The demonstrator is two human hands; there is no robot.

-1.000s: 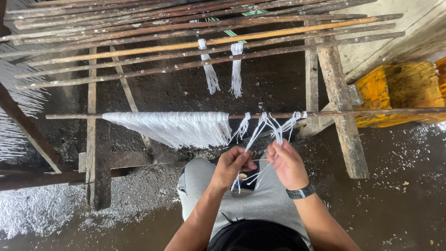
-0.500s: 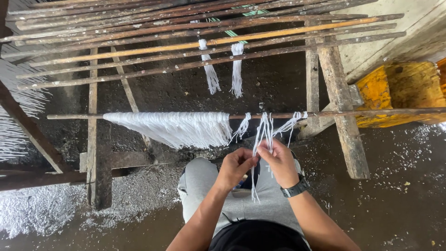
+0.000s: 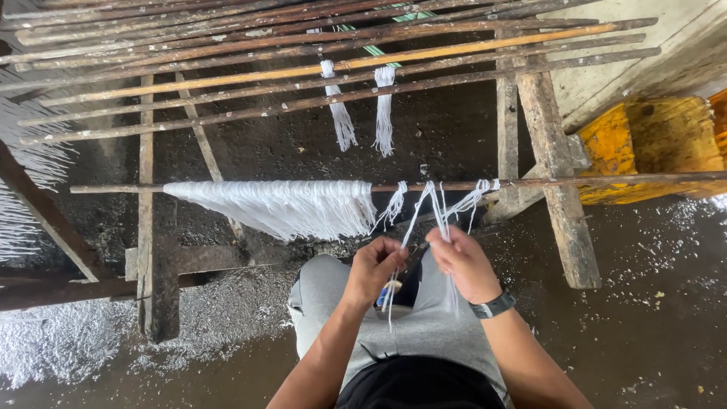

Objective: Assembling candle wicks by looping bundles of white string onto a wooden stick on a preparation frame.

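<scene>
The person sat facing a thin horizontal rod (image 3: 606, 181), and everything lay in relation to it. Just below the rod, near its middle, the left hand (image 3: 372, 269) was curled, its fingers pinching a few white strings (image 3: 421, 208) that ran up to the rod and looped over it. The right hand (image 3: 463, 261), just beside the left and nearly touching it, was also closed, pinching strands of the same bunch, with loose ends hanging down past both hands toward the lap. A dark watch (image 3: 492, 305) sat on the right wrist. Something small, blue and yellow, showed between the knees below the left hand, too hidden to identify. Along the rod to the left of the hands hung a broad sheet of white strings (image 3: 280, 208), draped close together and slanting downward. Two small tufts (image 3: 394, 203) hung from the rod beside the held strings, one on each side. Beyond the rod, a rack of long wooden poles (image 3: 326, 68) lay across upright posts (image 3: 556, 174), and two tied white tassels (image 3: 362, 113) dangled from those poles. Right of the rod's far end stood a yellow container (image 3: 651, 144). Under the rod the floor (image 3: 651, 318) was dark and wet, speckled with white scraps.
</scene>
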